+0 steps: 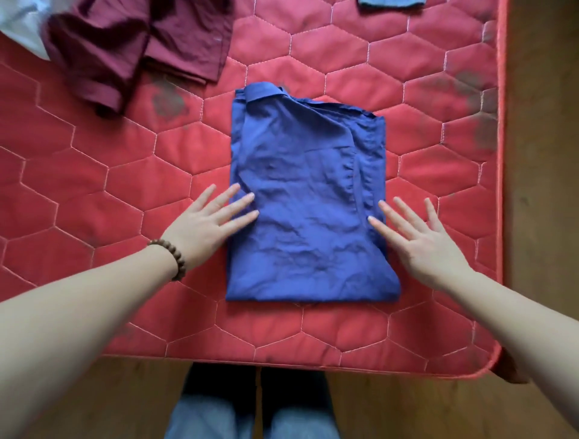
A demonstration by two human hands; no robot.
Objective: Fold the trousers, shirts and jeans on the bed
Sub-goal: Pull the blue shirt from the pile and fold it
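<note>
Both flat, spread hands, left hand [208,224] and right hand [421,239], press the folded blue shirt [308,200] mid-bed [94,175] (collar farthest), and a careless lift could spill its loose layers open.

Bare red mattress [94,175] lies left, right and near of the folded blue shirt [307,200]; maroon garment [131,47] crowds its far left, a blue item [391,2] the far edge.

Soft, even daylight with faint shadows; wide-angle bending at the bed [438,329] edges; far corners slightly blurred
</note>
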